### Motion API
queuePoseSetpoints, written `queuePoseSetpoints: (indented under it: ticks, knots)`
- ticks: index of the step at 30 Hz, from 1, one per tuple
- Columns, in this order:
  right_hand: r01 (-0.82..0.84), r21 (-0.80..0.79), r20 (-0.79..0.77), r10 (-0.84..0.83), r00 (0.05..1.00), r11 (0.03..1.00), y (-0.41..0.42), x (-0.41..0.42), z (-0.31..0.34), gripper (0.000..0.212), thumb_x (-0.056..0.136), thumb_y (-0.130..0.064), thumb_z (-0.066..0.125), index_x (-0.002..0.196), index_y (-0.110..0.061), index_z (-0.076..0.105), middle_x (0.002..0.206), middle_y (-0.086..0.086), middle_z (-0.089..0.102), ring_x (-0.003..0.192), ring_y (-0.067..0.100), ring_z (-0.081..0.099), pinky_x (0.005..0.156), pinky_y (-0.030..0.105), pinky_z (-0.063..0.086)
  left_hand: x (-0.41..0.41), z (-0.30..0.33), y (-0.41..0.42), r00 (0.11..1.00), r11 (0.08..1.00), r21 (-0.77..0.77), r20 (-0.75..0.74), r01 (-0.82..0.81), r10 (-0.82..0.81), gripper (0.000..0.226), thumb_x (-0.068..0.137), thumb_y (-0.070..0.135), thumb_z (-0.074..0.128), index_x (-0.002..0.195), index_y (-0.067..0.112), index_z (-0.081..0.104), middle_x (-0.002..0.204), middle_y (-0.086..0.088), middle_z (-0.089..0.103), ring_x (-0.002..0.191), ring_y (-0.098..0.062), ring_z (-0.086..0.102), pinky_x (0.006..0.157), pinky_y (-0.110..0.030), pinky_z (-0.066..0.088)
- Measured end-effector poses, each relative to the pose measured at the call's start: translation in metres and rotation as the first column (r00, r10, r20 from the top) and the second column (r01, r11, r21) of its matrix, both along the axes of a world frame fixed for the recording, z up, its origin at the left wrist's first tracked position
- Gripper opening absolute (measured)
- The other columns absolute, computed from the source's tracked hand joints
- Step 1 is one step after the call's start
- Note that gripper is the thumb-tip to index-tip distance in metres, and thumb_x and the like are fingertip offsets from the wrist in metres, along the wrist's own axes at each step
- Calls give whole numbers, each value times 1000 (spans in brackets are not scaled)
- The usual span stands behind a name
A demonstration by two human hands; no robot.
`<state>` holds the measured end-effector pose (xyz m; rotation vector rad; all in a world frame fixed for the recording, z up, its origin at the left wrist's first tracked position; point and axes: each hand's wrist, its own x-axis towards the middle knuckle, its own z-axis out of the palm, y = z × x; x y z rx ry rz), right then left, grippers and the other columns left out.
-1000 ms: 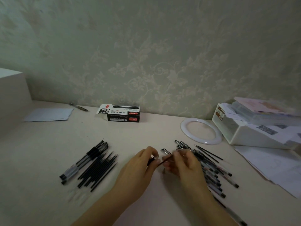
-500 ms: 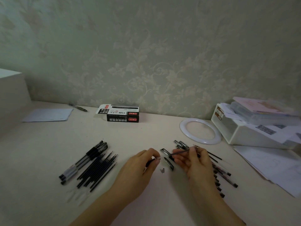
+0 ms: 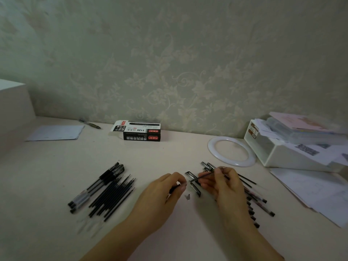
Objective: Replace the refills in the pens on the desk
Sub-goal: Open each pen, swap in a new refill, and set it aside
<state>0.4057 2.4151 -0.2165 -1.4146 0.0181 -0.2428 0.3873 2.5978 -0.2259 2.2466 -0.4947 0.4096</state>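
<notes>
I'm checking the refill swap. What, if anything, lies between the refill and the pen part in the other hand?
Nothing visible. The refill in the right hand and the pen part in the left hand are separated by open air.

- Thin black refill [image 3: 202, 177]: held off the tabletop, tilted, tip toward 8 o'clock.
- Loose refills [image 3: 113, 196]: fanned pile, left.
- Pens [image 3: 258, 202]: row at right.
</notes>
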Motion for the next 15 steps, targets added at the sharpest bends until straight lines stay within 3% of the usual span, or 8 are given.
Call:
queuePoseSetpoints:
  ticks: [3, 6, 10, 13, 15]
  knots:
    - [-78, -268, 24, 87, 996, 960, 4, -4, 2, 13, 93, -22, 62, 85, -28, 71, 82, -3, 75, 76, 8, 71, 67, 16, 54, 0, 0, -1, 1000, 1000, -5, -21, 8, -8, 6, 97, 39, 48, 102, 38, 51, 89, 21, 58, 79, -1, 54, 71, -27, 49]
    - [-144, -538, 47, 200, 979, 830, 8, -9, 1, 6, 87, -29, 71, 83, -32, 74, 81, -10, 72, 73, 3, 66, 66, 11, 48, 1, -2, 0, 999, 1000, -24, -33, 1, -1, 7, 97, 41, 47, 104, 41, 48, 84, 23, 57, 76, 2, 54, 65, -24, 46]
    - [0, -728, 145, 155, 977, 686, 5, -11, 1, 9, 75, -32, 81, 80, -29, 73, 78, -9, 63, 73, 4, 57, 64, 9, 40, 3, -3, 2, 999, 999, -31, -33, -20, 19, 10, 97, 40, 48, 106, 44, 48, 82, 25, 55, 77, 3, 54, 67, -25, 48]
    - [-27, -855, 101, 218, 971, 518, 3, -10, -2, 16, 73, -39, 81, 82, -27, 74, 80, -12, 57, 75, 0, 53, 65, 10, 37, 3, -3, 3, 999, 999, -26, -31, -32, 31, 12, 97, 38, 47, 108, 43, 49, 87, 25, 57, 81, -1, 57, 72, -32, 52]
    - [-39, -882, 90, 250, 964, 470, 5, -11, -4, 13, 77, -33, 80, 82, -23, 75, 79, -13, 54, 74, -3, 52, 67, 9, 37, 3, -4, 4, 999, 999, -13, -30, -29, 29, 12, 97, 37, 47, 108, 42, 51, 89, 22, 58, 82, -2, 58, 74, -34, 52]
